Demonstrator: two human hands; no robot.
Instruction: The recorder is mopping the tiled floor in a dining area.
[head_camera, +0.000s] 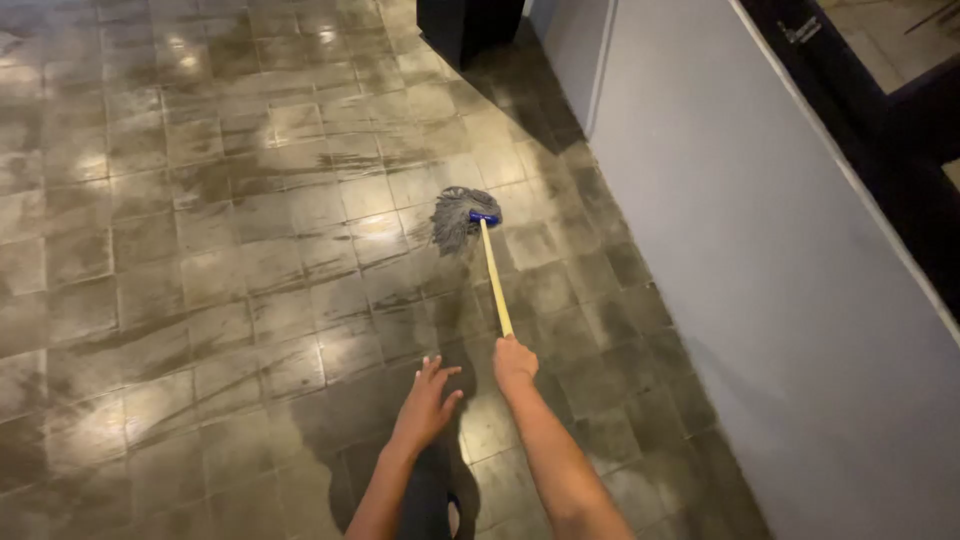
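My right hand (514, 362) grips the near end of a yellow mop handle (495, 280). The handle runs away from me to a blue clamp and a grey string mop head (458, 215) lying on the wet tiled floor (200, 250). My left hand (427, 403) hangs just left of the right one, fingers spread, holding nothing and not touching the handle.
A grey wall (750, 250) runs along the right side, close to the mop. A dark column base (465, 25) stands at the far end of the floor. A dark window frame (880, 110) sits high on the right. My foot (452, 515) shows at the bottom.
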